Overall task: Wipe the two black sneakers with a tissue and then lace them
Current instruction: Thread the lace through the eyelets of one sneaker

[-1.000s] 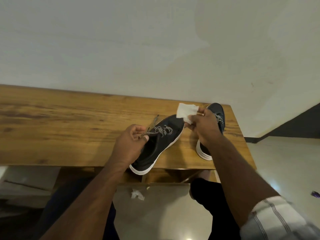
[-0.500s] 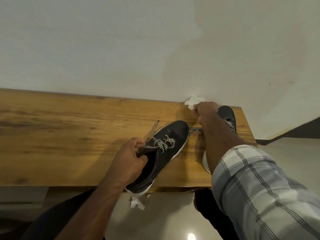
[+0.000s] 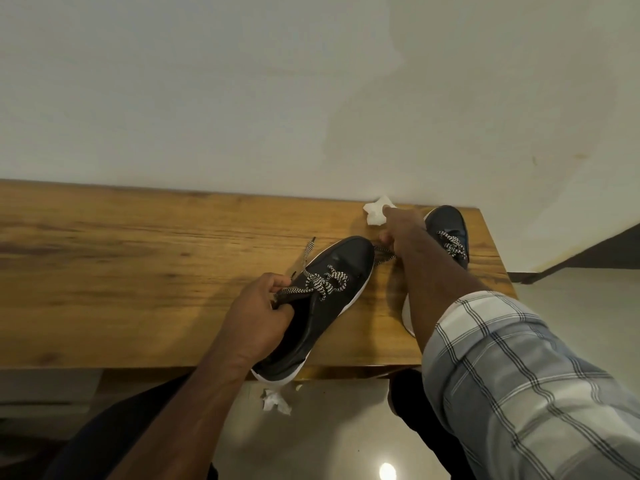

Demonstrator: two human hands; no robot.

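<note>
Low and centre of the frame: left hand curled round the collar of the nearer black sneaker, pinching its checkered lace at the tongue; heel jutting past the front edge of the wooden table, toe aimed up and right. Right of centre: right hand stretched toward the back edge, fingertips touching a crumpled white tissue against the wall; lower fingers curled near a lace end by the sneaker's toe, actual grip impossible to tell. Behind the forearm and plaid sleeve: second black sneaker, mostly hidden. Bottom centre, on the floor: another crumpled tissue scrap.
</note>
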